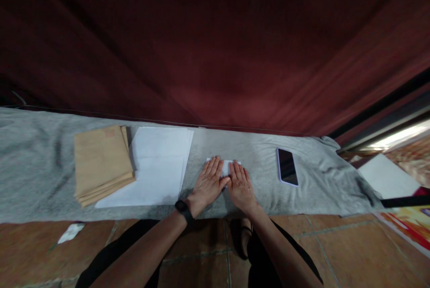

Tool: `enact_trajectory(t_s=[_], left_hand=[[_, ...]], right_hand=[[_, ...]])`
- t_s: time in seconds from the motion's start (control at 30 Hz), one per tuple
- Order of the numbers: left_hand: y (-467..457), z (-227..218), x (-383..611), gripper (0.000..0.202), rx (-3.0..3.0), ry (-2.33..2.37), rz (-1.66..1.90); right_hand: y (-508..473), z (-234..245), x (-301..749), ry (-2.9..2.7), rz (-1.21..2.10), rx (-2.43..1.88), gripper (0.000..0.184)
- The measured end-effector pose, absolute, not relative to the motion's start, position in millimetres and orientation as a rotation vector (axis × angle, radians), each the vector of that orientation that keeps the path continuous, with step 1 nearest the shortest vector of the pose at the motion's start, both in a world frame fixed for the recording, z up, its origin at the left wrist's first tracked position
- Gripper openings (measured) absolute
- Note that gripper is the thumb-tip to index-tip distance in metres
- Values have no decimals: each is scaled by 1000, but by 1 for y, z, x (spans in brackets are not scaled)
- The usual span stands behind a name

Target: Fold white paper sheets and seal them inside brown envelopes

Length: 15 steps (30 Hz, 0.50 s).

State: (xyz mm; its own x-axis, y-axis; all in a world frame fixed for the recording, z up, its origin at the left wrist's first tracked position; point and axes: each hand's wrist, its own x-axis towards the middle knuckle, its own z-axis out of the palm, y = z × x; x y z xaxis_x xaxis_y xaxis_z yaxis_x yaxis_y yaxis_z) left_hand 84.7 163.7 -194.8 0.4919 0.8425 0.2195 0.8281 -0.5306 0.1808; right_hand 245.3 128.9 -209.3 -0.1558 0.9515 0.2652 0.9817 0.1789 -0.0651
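A small piece of white paper (pixel 226 168), seemingly folded, lies on the grey cloth under both of my hands. My left hand (pixel 208 184) presses flat on its left part, fingers stretched out. On the right part rests my right hand (pixel 240 186), also flat with its fingers extended. The two thumbs meet near the paper's lower middle. Most of the paper is hidden beneath the palms; only its upper edge and a strip between the hands show. A dark band (pixel 183 210) is around my left wrist.
Left of my hands are loose white sheets (pixel 161 162), partly under a stack of brown envelopes (pixel 101 158). A phone (pixel 287 167) lies to the right on the grey cloth (pixel 322 176). Behind hangs a dark red curtain (pixel 215 68). A white scrap (pixel 71 232) is on the tiled floor.
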Motion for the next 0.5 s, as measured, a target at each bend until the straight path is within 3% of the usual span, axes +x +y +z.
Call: enact_trajectory(t_s=[0.5], left_hand=[[164, -197, 67, 64, 2652, 1665, 344]], right_hand=[[128, -204, 257, -2103, -113, -2024, 56]])
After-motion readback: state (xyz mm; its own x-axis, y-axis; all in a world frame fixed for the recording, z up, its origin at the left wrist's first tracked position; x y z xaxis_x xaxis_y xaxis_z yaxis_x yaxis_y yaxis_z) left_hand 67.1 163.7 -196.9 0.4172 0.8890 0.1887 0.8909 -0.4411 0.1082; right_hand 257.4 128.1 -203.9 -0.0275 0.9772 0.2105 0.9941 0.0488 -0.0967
